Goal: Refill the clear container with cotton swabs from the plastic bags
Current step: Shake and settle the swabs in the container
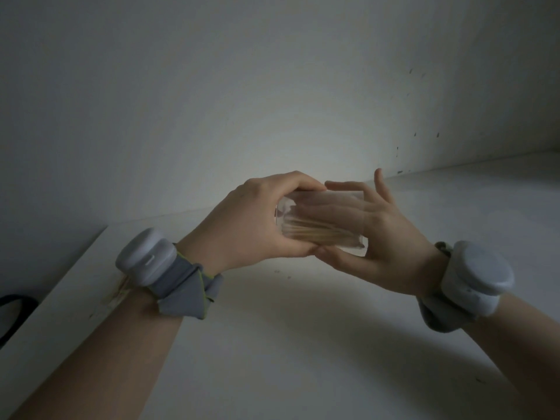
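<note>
Grey cloth makes the left wrist band [181,283] and the right wrist band [439,313], closest to us. Past them, the left hand [251,225] curls around one end of the clear container [321,213]. The right hand [388,237] holds the other end, little finger sticking up. The container lies sideways between the hands, lifted above the white table [303,334] under them. Cotton swabs [318,233] lie inside. Behind the hands is a white wall [272,86].

Both forearms reach forward and converge, hands raised above the worktop [303,344] near its back edge. The left hand [257,219] grips one end of the clear container [321,225], fingers curled over the top and thumb beneath. The right hand [391,241] cups the other end, thumb under it and little finger lifted. Each wrist wears a grey band.
</note>
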`<state>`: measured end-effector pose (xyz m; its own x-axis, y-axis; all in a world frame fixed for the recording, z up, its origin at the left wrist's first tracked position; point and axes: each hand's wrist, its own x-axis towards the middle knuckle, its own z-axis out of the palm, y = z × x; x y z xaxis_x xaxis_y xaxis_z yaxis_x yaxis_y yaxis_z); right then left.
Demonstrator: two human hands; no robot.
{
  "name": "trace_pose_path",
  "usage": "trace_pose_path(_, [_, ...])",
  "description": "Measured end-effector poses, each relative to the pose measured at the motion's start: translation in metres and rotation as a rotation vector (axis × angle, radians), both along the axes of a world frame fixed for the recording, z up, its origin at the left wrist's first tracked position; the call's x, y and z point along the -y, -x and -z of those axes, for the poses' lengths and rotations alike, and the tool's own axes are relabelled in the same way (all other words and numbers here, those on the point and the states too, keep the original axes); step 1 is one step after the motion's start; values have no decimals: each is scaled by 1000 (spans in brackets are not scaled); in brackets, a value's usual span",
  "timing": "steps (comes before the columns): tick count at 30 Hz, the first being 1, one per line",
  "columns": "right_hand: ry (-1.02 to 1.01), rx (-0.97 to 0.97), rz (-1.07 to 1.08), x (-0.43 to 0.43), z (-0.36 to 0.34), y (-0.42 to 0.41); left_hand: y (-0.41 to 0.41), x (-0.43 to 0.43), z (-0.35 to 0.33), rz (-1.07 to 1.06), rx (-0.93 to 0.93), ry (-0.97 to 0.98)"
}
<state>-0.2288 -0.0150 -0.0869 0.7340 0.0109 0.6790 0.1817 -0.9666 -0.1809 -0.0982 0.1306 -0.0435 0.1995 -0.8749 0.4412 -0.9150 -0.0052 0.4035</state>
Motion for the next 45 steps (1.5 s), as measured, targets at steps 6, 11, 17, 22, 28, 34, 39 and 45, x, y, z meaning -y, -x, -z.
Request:
trace_pose_path(6, [-33, 1, -37, 2, -3, 2, 1, -1, -1, -12, -2, -13])
trace_pose_path(11, [-27, -17, -51, 2, -3, 1, 2, -2, 0, -20, -7, -37])
trace_pose_path(17, [-60, 337, -10, 10, -12, 7, -5, -1, 2, -75, -57, -42])
trace_pose_path(22, [-153, 72, -26, -2, -4, 0, -7, 1, 9, -89, -57, -85])
trace_pose_path(28, [-137, 16, 103, -3, 0, -1, -12, 3, 16, -121, -74, -159])
trace_pose_path(34, [-86, -123, 223, -2, 3, -3, -15, 3, 18, -151, -54, -243])
trace_pose_path(39, [-128, -149, 214, -7, 2, -3, -9, 8, 27, -171, -38, -353])
trace_pose_path(45, [-164, -231, 182, -9, 1, -2, -6, 11, 30, -174, -36, -414])
